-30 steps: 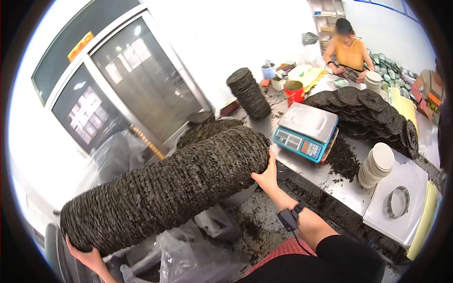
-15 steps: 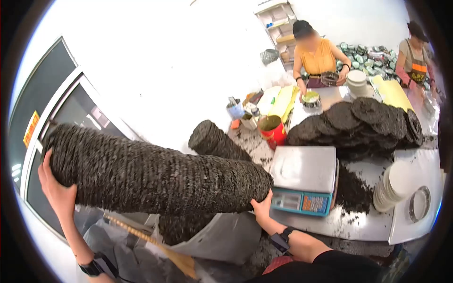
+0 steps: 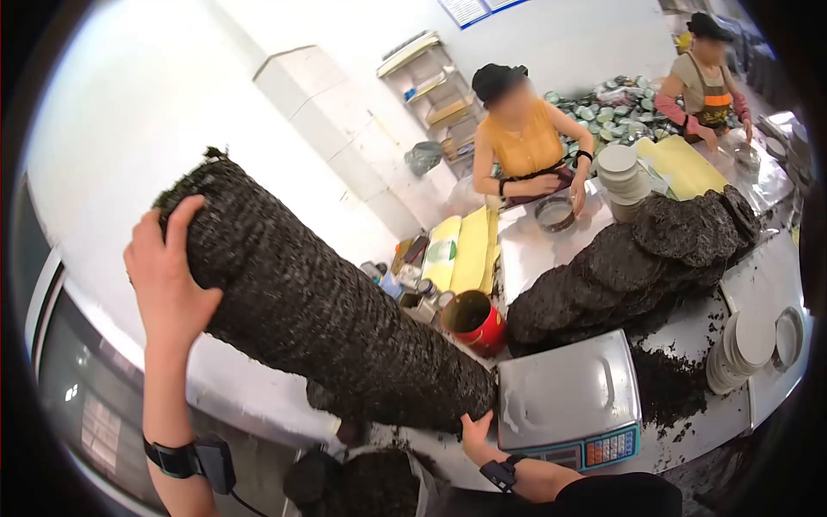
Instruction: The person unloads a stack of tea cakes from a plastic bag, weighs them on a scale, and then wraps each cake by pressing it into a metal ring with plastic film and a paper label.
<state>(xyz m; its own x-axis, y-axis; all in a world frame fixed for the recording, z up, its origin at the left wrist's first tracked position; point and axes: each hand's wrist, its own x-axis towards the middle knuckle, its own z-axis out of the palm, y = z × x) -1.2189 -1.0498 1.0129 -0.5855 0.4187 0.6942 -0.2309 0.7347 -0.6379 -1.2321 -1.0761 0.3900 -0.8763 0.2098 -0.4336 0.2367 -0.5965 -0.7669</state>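
A long column of dark, thin pressed discs, like dried seaweed (image 3: 319,293), slants across the view with its left end raised. My left hand (image 3: 168,271) grips that upper end, fingers spread over the rim. At the lower end, my right hand (image 3: 478,435) holds the column from below, close to the left edge of a metal-topped digital scale (image 3: 564,392). A second dark stack (image 3: 323,396) shows partly behind the column. Loose dark flakes (image 3: 379,482) fill a bag below.
Right of the scale lie dark crumbs (image 3: 668,383) and a heap of dark discs (image 3: 620,258). A red can (image 3: 491,332) stands behind the scale. White round plates (image 3: 745,345) stand at right beside a metal ring (image 3: 787,338). Two co-workers (image 3: 521,142) are across the table.
The column has swung from nearly level to steeply slanted, its left end up and its right end lower, beside the scale. The view has turned right. The nearer co-worker's hands have moved to a ring.
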